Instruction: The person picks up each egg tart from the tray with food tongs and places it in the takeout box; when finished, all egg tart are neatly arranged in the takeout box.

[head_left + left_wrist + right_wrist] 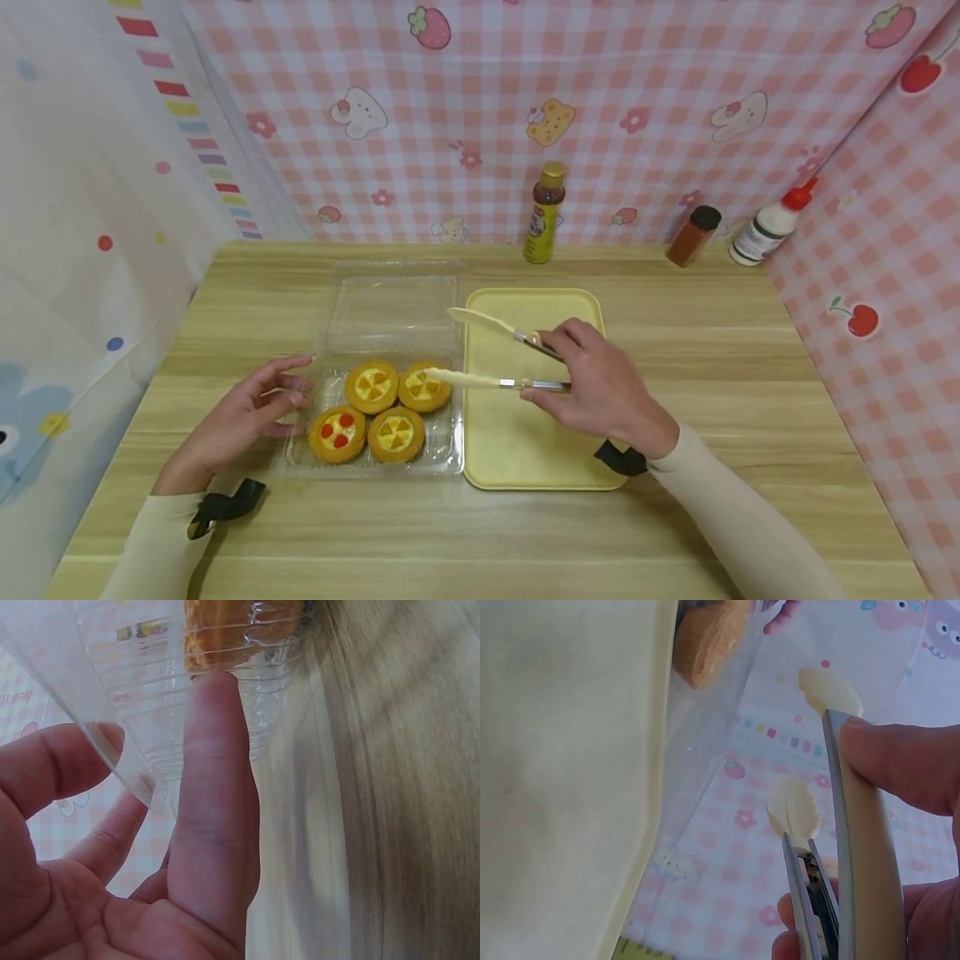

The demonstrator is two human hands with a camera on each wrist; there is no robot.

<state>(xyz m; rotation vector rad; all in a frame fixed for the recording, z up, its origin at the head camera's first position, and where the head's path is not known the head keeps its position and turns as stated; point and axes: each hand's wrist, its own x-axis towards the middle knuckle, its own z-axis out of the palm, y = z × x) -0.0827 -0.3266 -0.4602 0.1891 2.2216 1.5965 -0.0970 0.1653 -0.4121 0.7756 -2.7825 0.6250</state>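
Note:
My right hand (pixel 600 383) holds a pair of tongs (pixel 536 385) with cream tips and metal arms, spread apart. Its thumb (pixel 900 761) lies along one handle. One tip reaches over the upper right tart (pixel 420 392); nothing is between the tips. A clear plastic box (pixel 442 454) lies with its lid folded back. Inside are several round tarts: one with red dots (pixel 337 435), others with yellow wedges (pixel 396 435). My left hand (pixel 243 412) rests at the box's left edge, fingers spread. In the left wrist view, one straight finger (pixel 214 802) touches the clear wall.
Right of the box, a pale yellow tray (pixel 525 458) lies beneath the right hand. Along the back stand a yellow-labelled bottle (pixel 542 221), a black-capped spice jar (pixel 692 240) and a white bottle with a red nozzle (pixel 768 229). Patterned curtains border the wooden table (pixel 420 542).

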